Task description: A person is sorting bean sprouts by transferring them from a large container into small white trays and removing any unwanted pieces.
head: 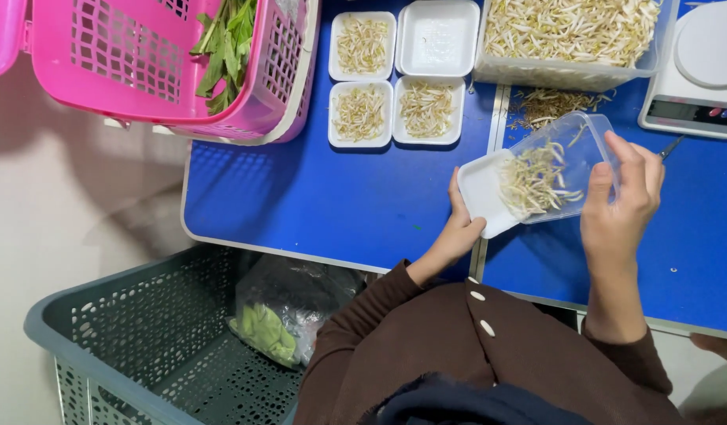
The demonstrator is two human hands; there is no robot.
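My left hand (456, 230) grips the near edge of a white foam tray (481, 191) held just above the blue table (332, 197). My right hand (621, 206) holds a clear plastic tub (588, 142), tipped on its side with its mouth over the tray. Bean sprouts (536, 182) spill from the tub onto the tray. Both sleeves are brown.
Three small white trays with sprouts (362, 114) and one empty tray (437, 36) lie at the back. A large clear bin of sprouts (568, 39) and a white scale (698, 71) stand far right. A pink basket with greens (174, 63) overhangs the table's left; a grey crate (143, 338) sits below.
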